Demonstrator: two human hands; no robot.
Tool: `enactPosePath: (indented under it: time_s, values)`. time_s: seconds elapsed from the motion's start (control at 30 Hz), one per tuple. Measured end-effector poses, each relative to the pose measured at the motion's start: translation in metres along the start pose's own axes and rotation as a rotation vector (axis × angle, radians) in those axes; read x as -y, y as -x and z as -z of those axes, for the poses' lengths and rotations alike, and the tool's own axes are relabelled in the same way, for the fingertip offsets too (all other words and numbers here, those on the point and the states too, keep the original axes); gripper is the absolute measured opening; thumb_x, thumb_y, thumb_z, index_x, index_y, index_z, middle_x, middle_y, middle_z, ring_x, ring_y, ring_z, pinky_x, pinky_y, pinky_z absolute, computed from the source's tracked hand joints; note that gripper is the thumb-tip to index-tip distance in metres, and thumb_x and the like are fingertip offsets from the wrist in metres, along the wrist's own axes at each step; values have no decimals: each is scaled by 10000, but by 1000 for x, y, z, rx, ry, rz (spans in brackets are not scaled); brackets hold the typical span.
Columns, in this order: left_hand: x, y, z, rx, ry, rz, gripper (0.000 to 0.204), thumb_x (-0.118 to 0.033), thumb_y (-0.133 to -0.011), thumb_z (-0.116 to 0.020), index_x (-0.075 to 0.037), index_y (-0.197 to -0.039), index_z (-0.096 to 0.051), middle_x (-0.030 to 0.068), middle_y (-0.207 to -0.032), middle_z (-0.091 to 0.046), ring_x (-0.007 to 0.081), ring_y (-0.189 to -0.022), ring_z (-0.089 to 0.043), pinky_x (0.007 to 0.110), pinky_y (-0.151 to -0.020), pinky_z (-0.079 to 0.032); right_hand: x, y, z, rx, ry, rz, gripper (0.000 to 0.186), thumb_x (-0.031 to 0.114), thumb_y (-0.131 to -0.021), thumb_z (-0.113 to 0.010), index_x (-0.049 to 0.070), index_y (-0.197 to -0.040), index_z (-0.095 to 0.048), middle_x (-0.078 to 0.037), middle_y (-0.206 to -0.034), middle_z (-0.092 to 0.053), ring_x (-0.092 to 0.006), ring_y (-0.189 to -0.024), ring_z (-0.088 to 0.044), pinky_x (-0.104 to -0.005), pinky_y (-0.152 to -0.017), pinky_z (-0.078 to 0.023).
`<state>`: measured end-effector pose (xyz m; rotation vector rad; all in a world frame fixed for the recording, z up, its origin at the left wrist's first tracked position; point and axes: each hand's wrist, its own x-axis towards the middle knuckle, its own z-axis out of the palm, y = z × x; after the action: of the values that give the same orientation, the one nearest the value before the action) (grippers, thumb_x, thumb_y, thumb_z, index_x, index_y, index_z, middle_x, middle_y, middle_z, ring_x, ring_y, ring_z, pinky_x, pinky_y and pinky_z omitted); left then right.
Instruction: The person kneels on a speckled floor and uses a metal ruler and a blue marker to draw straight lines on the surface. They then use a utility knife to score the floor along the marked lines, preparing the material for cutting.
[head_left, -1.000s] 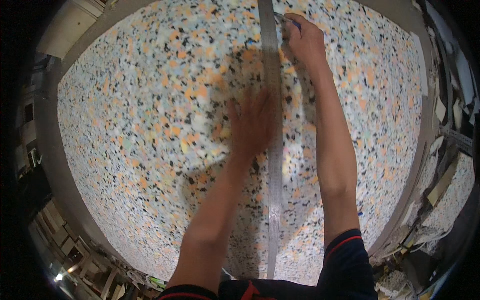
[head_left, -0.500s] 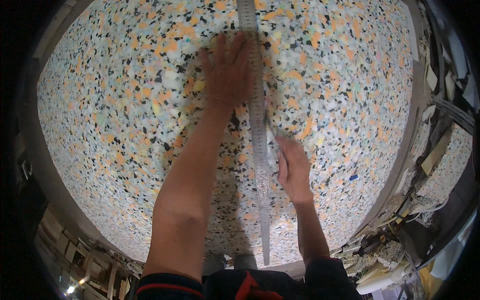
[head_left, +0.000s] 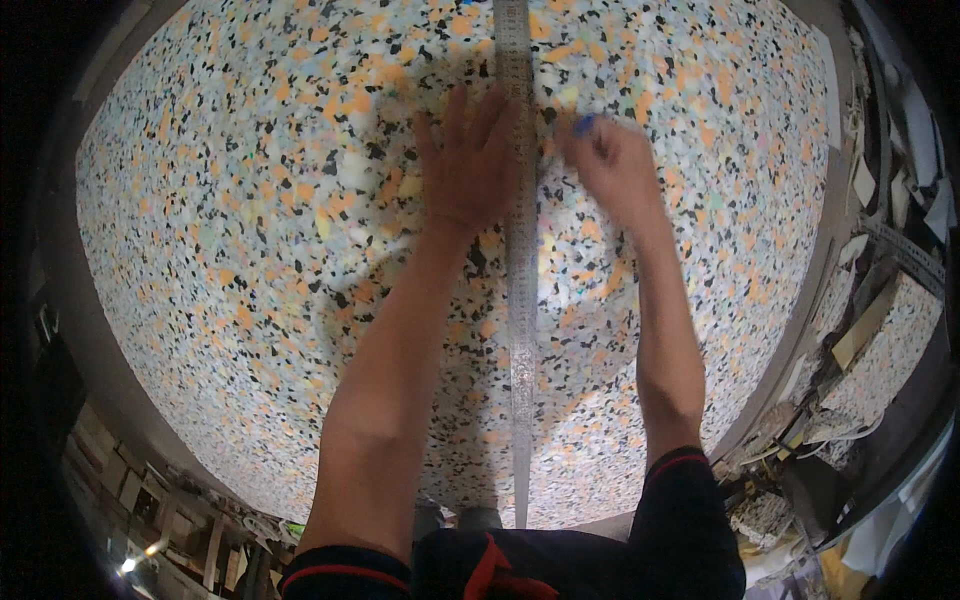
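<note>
A long metal ruler (head_left: 517, 330) lies lengthwise on a large speckled foam sheet (head_left: 220, 200). My left hand (head_left: 465, 165) rests flat with fingers spread, its right edge against the ruler's left side. Just right of the ruler, my right hand (head_left: 610, 165) is closed on a small blue tool (head_left: 583, 126), blurred by motion; whether its tip touches the foam cannot be made out.
A brown rim (head_left: 800, 345) borders the foam. At the right are foam offcuts (head_left: 880, 370), pale strips and another metal ruler (head_left: 905, 255). Wooden pieces (head_left: 140, 490) crowd the lower left.
My right hand moved from the far end toward me along the ruler, then back up to mid-height. My left hand slid farther forward, then stayed on the foam beside the ruler.
</note>
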<state>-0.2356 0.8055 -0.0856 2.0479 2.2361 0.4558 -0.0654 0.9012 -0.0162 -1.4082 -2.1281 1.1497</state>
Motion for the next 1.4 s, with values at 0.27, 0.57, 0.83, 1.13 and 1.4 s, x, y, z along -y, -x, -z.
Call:
enactPosePath:
  time_s: [0.27,0.57,0.83,1.13,1.4]
  values:
    - [-3,-4,7,203,-18,49,591,-314,-993,-473,-194,-1566,-392,54,-1664,-306,377,-1537,-235,721,-1184,-160,6,-209,20,-11,-69,119,388,341,-935,-657,18,-723,-688,-106,-596,-641,-247,-551,-615,-407,-633,-525]
    - [-3,-1,6,155,58,78,562,-314,-1018,-410,-226,-1573,-391,31,-1667,-313,373,-1547,-225,703,-1213,-106,20,-333,21,-266,105,28,305,352,-973,-665,67,-956,-773,-93,-804,-744,-206,-691,-698,-413,-714,-557]
    - [-3,0,4,118,103,77,545,-285,-1012,-431,-206,-1551,-434,23,-1659,-335,369,-1541,-239,712,-1194,-128,8,-343,7,-413,-170,129,291,325,-985,-645,87,-1083,-781,-85,-839,-756,-204,-803,-716,-403,-743,-562]
    - [-4,2,0,78,46,49,538,-292,-1008,-414,-170,-1530,-452,37,-1662,-326,372,-1549,-218,707,-1201,-85,-20,-330,-21,-470,-313,193,272,261,-970,-635,59,-1100,-763,-114,-865,-757,-250,-773,-720,-391,-734,-565]
    - [-3,0,0,54,38,25,543,-277,-982,-446,-161,-1512,-471,43,-1666,-319,394,-1538,-245,710,-1200,-90,-18,-336,-37,-693,-197,321,280,189,-921,-659,35,-1139,-743,-165,-934,-755,-289,-845,-713,-378,-818,-559]
